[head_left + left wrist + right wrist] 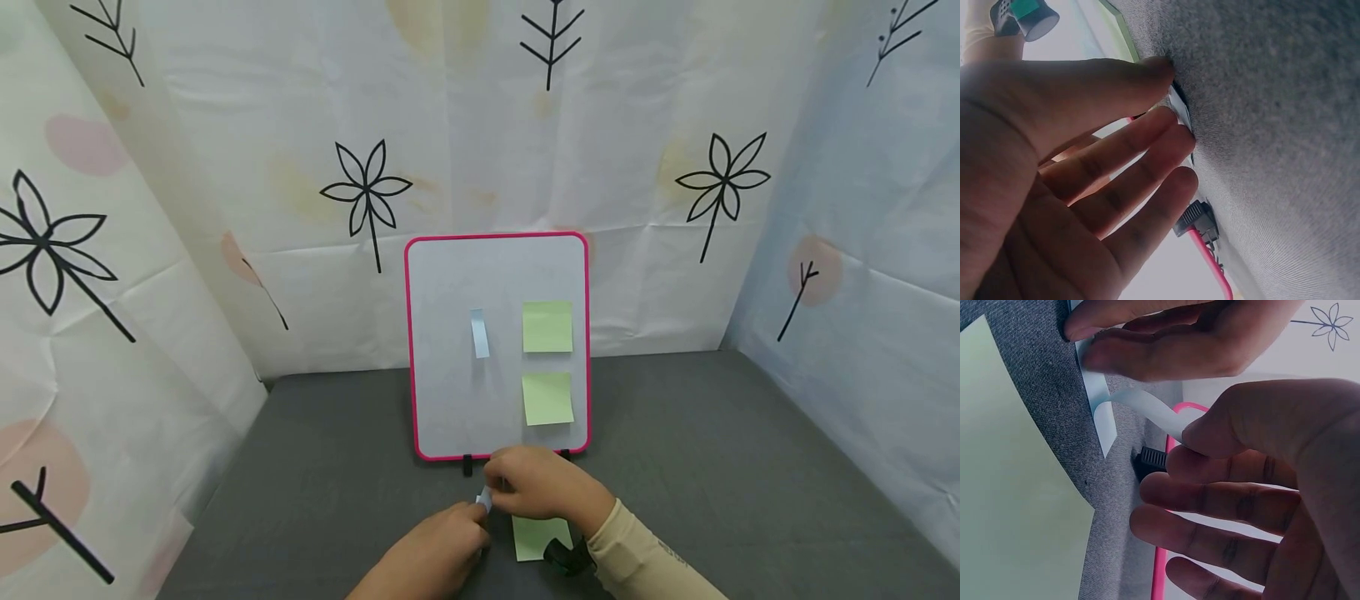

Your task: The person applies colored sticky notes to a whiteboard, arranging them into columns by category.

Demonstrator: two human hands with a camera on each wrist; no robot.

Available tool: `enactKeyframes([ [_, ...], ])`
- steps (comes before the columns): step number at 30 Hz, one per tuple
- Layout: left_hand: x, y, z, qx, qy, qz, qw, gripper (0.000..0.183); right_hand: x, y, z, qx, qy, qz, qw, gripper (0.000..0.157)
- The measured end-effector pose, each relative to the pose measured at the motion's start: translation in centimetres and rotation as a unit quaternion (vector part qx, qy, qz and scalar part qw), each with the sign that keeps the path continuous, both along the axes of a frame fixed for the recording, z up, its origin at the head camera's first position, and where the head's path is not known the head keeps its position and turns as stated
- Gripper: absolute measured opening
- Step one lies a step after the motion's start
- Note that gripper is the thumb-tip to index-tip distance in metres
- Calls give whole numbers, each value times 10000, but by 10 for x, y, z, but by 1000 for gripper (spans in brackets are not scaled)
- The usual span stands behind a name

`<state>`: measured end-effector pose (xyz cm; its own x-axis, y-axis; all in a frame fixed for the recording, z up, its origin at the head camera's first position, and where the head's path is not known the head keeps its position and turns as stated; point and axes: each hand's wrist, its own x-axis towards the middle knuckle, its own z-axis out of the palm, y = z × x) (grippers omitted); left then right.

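My left hand [442,546] is low over the table and holds down a narrow pad of pale blue sticky strips [1106,428] with its thumb and fingertips. Between thumb and index finger, my right hand [551,485] pinches the free end of the top sticky strip [1150,407]. That strip curls up from the pad, its other end still against it. Just beyond the hands stands a pink-framed whiteboard [450,400]. On it are one pale blue strip [480,335] and two green sticky notes, an upper note [547,327] and a lower note [548,399].
Under my right wrist lies a green sticky-note pad [531,540] on the grey tabletop [315,483]. Black feet [467,465] support the whiteboard's lower edge. Behind and beside the table hang pale printed cloths [480,167]. A dark device [567,557] is strapped at the right wrist.
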<state>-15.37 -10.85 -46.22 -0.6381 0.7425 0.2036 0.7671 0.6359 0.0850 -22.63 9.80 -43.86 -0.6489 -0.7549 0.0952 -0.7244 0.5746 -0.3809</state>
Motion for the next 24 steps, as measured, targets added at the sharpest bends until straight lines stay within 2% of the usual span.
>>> enactKeyframes([
  [12,-2,-1,-3,103,75,-159,9998,45,-1,0,-2,-22,25,77,10000,26],
  [19,-4,-1,-1,110,-190,-203,9996,46,0,0,-1,-33,-25,41,10000,28],
  [24,-5,-1,-1,55,-124,-213,9997,45,-1,0,0,-11,-60,11,10000,29],
])
